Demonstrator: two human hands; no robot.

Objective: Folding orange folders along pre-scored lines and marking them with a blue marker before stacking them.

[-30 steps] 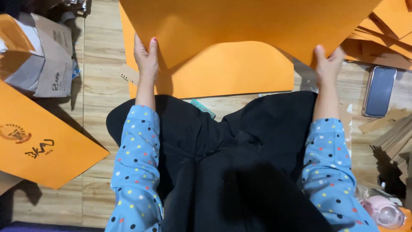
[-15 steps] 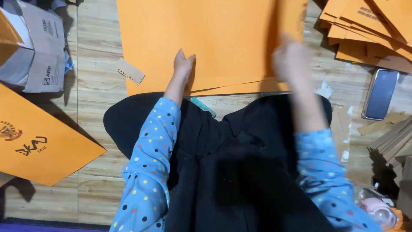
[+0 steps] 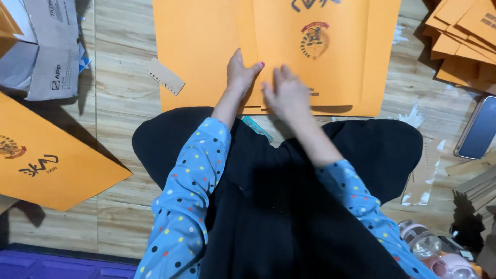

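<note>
1. The large orange paper envelope with a printed emblem (image 3: 310, 51) lies flat on the wooden plank floor (image 3: 124, 98), straight ahead of the person's black-clad lap, on top of a wider orange paper sheet (image 3: 196, 57) that sticks out to its left and right.
2. The left hand (image 3: 240, 72) rests palm-down on the lower left edge of the envelope; its fingers (image 3: 237, 57) lie flat and loosely spread with the thumb pointing right, pressing the paper and gripping nothing.
3. The right hand (image 3: 289, 95) lies just beside it on the envelope's lower edge, blurred; its fingers look flattened on the paper, but whether they pinch the edge cannot be told.
4. Both arms wear blue sleeves with coloured polka dots.
5. A small tan cardboard strip (image 3: 164, 76) lies on the floor just left of the orange sheet.
6. A grey cardboard box (image 3: 51, 51) sits at the upper left, and a second orange envelope with black lettering (image 3: 51, 160) lies below it, well apart from the hands.
7. A stack of orange envelopes (image 3: 462, 36) fills the upper right corner, with a dark smartphone (image 3: 478, 129) below it.
</note>
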